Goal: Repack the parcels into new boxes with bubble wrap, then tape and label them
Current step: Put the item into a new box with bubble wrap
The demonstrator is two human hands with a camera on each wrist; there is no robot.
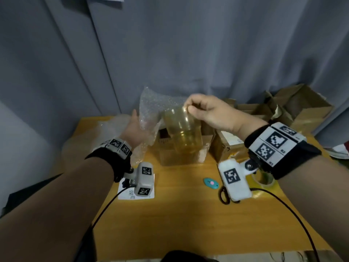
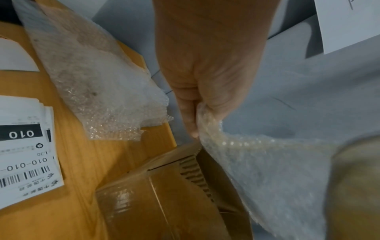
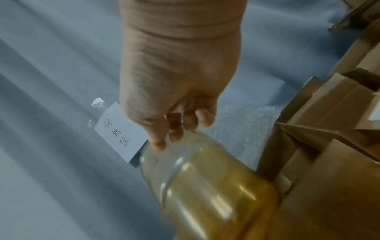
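Right hand (image 1: 211,112) pinches the rim of a clear jar (image 1: 182,132), held tilted above the open box (image 1: 175,148) at table centre. Jar looks rigid, smooth, probably light; whether glass or plastic, cannot tell. A rim pinch is slip-prone; taking the body would be surer. Left hand (image 1: 135,129) grips the bubble wrap (image 1: 151,108) by its edge: limp, light, forgiving, grabbable anywhere.
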